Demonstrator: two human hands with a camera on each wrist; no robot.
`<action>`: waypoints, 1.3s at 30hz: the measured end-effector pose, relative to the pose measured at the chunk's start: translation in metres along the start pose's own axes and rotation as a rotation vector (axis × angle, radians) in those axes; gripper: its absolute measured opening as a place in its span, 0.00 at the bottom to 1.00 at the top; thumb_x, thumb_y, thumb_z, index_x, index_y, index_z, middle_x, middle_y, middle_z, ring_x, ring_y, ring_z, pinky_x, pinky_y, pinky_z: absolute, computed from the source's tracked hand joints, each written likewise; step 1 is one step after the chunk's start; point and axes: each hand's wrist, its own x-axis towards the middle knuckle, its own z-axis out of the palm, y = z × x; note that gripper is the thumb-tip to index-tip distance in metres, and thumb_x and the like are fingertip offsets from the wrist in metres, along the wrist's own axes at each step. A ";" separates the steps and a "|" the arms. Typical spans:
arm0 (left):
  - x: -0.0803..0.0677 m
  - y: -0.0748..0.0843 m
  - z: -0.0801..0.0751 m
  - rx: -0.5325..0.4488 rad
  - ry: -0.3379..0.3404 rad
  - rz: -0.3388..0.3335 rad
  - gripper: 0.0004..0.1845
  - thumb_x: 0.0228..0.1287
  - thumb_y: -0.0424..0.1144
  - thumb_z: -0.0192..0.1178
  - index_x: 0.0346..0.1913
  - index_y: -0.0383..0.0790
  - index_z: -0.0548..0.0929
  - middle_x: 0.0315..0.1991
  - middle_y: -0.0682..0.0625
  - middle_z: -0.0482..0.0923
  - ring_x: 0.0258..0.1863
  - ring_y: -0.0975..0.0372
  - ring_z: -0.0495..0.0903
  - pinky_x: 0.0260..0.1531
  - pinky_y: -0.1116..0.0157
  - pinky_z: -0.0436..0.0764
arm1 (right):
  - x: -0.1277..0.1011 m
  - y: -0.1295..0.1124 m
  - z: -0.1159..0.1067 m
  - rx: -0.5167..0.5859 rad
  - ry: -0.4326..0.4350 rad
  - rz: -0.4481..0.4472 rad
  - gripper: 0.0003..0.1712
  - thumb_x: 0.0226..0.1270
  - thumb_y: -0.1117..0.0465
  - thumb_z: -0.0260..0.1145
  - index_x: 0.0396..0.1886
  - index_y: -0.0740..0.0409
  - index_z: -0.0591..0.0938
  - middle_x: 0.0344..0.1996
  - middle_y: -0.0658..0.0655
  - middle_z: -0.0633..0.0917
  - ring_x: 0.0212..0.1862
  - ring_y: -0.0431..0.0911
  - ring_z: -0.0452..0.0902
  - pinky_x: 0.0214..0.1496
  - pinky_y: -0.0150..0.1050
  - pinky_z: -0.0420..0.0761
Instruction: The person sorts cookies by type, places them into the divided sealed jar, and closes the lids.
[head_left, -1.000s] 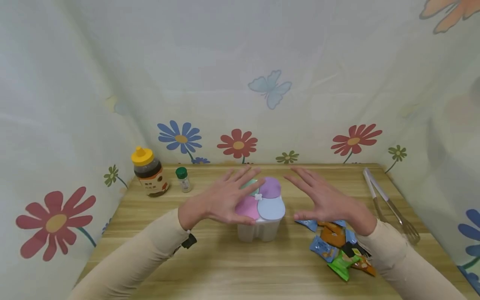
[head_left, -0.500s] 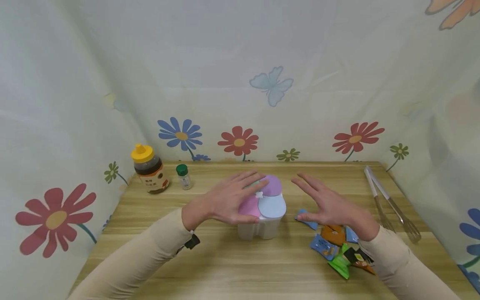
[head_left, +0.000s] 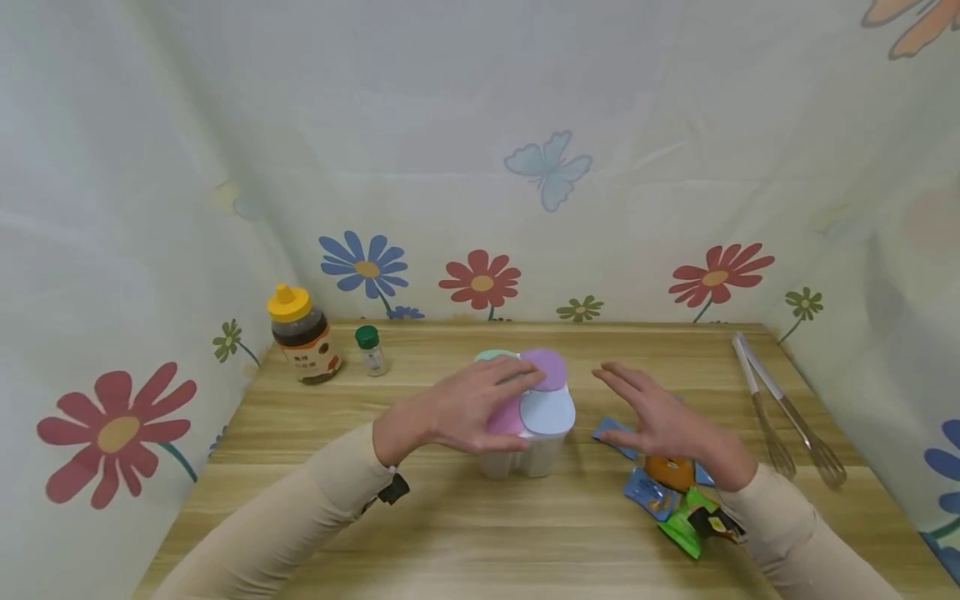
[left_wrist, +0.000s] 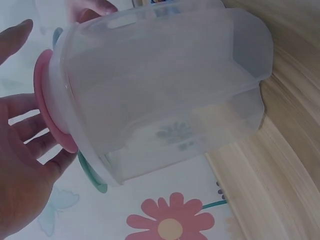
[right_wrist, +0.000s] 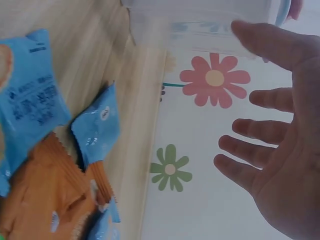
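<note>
The clear container point(head_left: 543, 457) with pastel lid flaps stood upright mid-desk point(head_left: 465, 542). The left hand point(head_left: 472, 408) reached over its left side, fingers apart, near the pink flap point(head_left: 504, 419); I could not tell whether they touched it. The right hand point(head_left: 663, 425), fingers apart and holding nothing, was to its right, above the packets. One blue packet point(head_left: 651, 493) bore dark print, too blurred to read. Far left stood a yellow-capped jar point(head_left: 306, 346), its label's characters too small to read, beside a green-capped bottle point(head_left: 372, 354), its label likewise unreadable.
</note>
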 end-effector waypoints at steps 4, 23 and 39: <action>0.003 0.004 0.000 -0.012 0.037 0.033 0.40 0.59 0.61 0.62 0.69 0.40 0.68 0.64 0.47 0.69 0.65 0.56 0.67 0.64 0.58 0.70 | -0.003 0.001 0.008 -0.038 -0.013 0.017 0.43 0.58 0.51 0.73 0.68 0.64 0.68 0.64 0.70 0.71 0.63 0.66 0.69 0.57 0.62 0.75; 0.009 0.015 0.008 -0.024 0.117 0.053 0.28 0.60 0.52 0.67 0.58 0.38 0.80 0.51 0.48 0.76 0.52 0.60 0.73 0.51 0.68 0.78 | -0.001 0.007 0.029 -0.101 -0.160 0.163 0.27 0.59 0.57 0.72 0.53 0.69 0.80 0.44 0.62 0.83 0.42 0.50 0.80 0.41 0.44 0.82; 0.017 0.028 0.008 0.142 0.040 0.019 0.22 0.62 0.54 0.64 0.53 0.42 0.83 0.45 0.51 0.75 0.42 0.64 0.73 0.43 0.72 0.76 | -0.003 0.012 0.039 -0.102 -0.237 0.241 0.18 0.58 0.61 0.72 0.46 0.68 0.83 0.37 0.59 0.83 0.38 0.48 0.80 0.39 0.44 0.81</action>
